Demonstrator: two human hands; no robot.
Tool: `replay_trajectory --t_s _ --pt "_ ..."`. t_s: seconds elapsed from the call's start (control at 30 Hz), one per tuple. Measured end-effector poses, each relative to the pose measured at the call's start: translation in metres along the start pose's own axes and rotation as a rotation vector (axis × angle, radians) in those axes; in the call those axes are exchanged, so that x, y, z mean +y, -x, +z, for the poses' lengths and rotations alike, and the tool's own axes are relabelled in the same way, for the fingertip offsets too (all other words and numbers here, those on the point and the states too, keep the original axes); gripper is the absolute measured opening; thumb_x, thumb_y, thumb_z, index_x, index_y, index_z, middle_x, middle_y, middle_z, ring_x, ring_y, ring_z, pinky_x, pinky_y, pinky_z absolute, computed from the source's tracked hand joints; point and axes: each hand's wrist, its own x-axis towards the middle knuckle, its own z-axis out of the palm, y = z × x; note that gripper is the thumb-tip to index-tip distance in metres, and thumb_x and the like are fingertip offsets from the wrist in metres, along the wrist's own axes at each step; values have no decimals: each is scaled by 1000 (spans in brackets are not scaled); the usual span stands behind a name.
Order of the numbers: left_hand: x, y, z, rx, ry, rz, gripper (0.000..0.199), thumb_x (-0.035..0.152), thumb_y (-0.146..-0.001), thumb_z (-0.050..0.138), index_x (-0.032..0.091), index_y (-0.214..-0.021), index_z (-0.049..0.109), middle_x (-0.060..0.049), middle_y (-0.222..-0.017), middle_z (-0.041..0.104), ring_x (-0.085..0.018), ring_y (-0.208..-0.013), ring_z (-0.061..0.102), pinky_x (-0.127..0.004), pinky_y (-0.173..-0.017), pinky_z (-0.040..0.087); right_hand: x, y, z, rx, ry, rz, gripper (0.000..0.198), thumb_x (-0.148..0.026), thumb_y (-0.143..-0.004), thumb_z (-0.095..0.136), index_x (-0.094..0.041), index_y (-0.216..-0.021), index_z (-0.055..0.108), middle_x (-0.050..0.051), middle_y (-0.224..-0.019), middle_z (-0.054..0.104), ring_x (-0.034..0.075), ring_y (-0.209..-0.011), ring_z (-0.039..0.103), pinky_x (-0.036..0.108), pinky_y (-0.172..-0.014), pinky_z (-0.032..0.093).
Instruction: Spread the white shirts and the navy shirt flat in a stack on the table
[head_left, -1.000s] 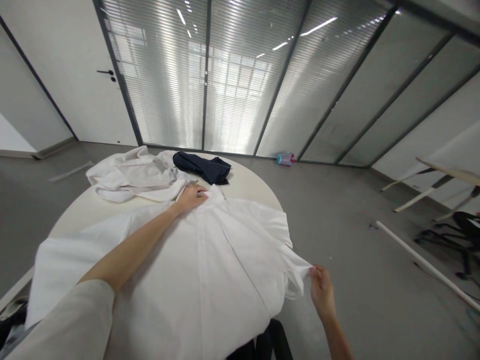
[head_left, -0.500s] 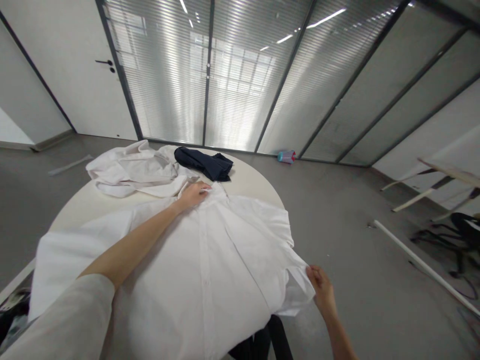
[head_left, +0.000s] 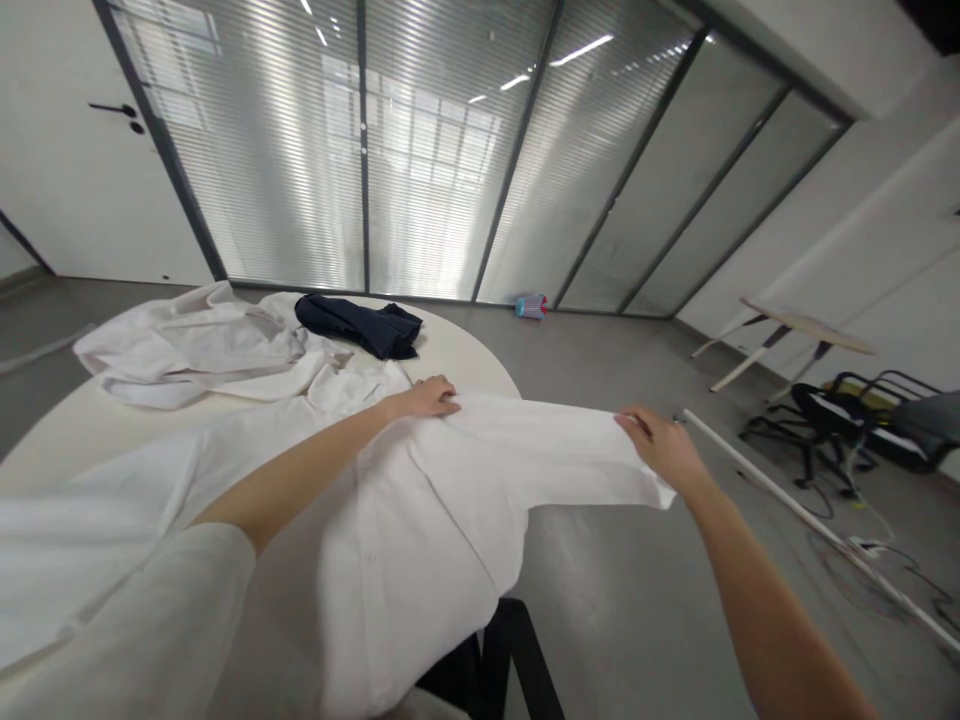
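A white button-front shirt [head_left: 442,520] lies over the near side of the round table, its lower part hanging past the edge. My left hand [head_left: 426,398] grips the cloth at the shirt's shoulder, fingers closed. Out to the right, beyond the table, my right hand [head_left: 660,440] pinches the upper edge of the short sleeve [head_left: 577,460] close to its cuff. Between the two hands the sleeve is stretched out nearly flat in the air. The shirt's collar [head_left: 375,380] lies just left of my left hand, partly behind it.
On the round table [head_left: 480,362] a crumpled white garment [head_left: 202,345] and a folded navy cloth [head_left: 360,325] lie at the back. A black chair part [head_left: 517,650] is below the shirt. Rightward stand a white pole [head_left: 795,520], an office chair [head_left: 862,420] and another table [head_left: 802,328].
My right hand has lifted the sleeve up and pulled it straight to the right. My left hand has shifted from the collar to the shoulder. The view has turned right.
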Motion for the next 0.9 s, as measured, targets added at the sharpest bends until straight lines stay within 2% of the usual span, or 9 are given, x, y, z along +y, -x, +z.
replay_trajectory --t_s 0.13,0.27,0.37,0.5,0.57,0.63,0.73,0.8,0.9 --pt "-11 -11 2 118 -11 -60 26 39 -90 55 16 -102 63 -4 -88 64 -20 -82 59 -31 -76 43 15 -45 18 -98 117 7 33 -45 -98 41 -24 -103 66 6 -89 73 22 -81 68 29 -70 45" --pt "-8 -14 5 253 -48 -87 24 33 -89 60 17 -107 62 -10 -105 62 -27 -106 55 -40 -93 40 13 -64 83 -239 132 195 30 -38 -97 45 -22 -108 67 10 -99 73 25 -95 67 34 -82 47" --pt "-1 3 -4 381 -126 -34 27 29 -91 58 17 -115 63 -15 -122 56 -30 -119 49 -46 -102 37 -2 -62 132 -265 106 311 29 -34 -94 48 -19 -104 70 14 -104 73 29 -102 66 45 -90 47" --pt "6 72 -35 440 -312 150 28 32 -99 46 21 -115 66 -13 -132 56 -28 -127 48 -46 -106 37 -32 -61 154 -143 34 302 49 -34 -100 25 -18 -124 64 18 -119 68 28 -112 63 46 -93 49" --pt "5 124 -46 408 -383 120 35 40 -101 42 24 -126 63 -12 -136 56 -28 -130 48 -47 -107 37 -56 -59 150 -38 -107 132 56 -41 -102 18 -19 -134 58 17 -129 63 26 -122 59 44 -101 47" --pt "-2 178 -50 355 -454 11 44 50 -99 44 28 -134 59 -10 -143 54 -31 -136 43 -50 -111 34 -84 -50 144 -19 -233 -121 57 -49 -103 19 -24 -140 54 12 -140 57 24 -132 51 44 -110 41" --pt "-26 247 -42 312 -539 -228 58 61 -95 45 30 -142 54 -10 -152 46 -36 -144 34 -55 -115 28 -127 -30 144 -180 -169 -358 57 -56 -103 23 -32 -149 45 3 -159 36 25 -148 29 47 -119 28" --pt "-46 276 -36 273 -557 -354 62 62 -95 42 27 -147 50 -10 -156 42 -37 -146 31 -56 -116 26 -147 -19 151 -297 -42 -368 60 -60 -101 25 -33 -154 38 2 -164 23 29 -152 18 52 -121 21" --pt "-69 296 -33 208 -528 -408 61 56 -99 37 25 -151 43 -9 -159 36 -34 -148 30 -51 -117 27 -160 -13 161 -410 72 -323 65 -65 -100 27 -33 -157 30 5 -165 18 30 -152 16 54 -122 18"
